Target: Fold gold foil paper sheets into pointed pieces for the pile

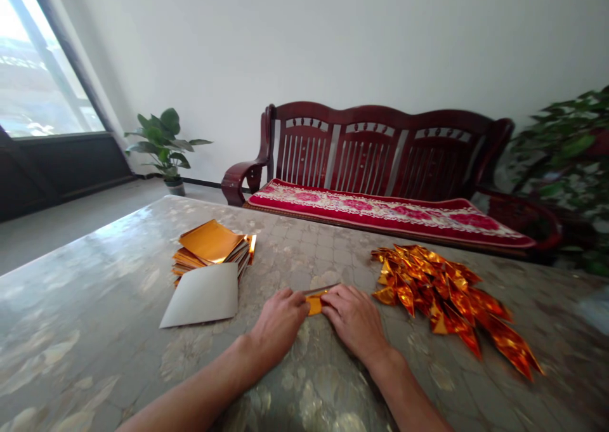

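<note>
Between my two hands is a small folded piece of gold foil paper, low over the table near its middle. My left hand pinches its left end, and my right hand grips the right end with bent fingers. Part of the paper is hidden under the fingertips. To the left lies a stack of gold foil sheets, loosely fanned. One sheet with its pale back up rests against the front of the stack. On the right is a heap of folded shiny gold foil pieces with pointed ends.
A patterned, glossy cover lies over the table. Behind it stands a dark red wooden bench with a red floral seat cover. A potted plant is at the back left, leafy greenery at the right. Clear plastic shows at the right edge.
</note>
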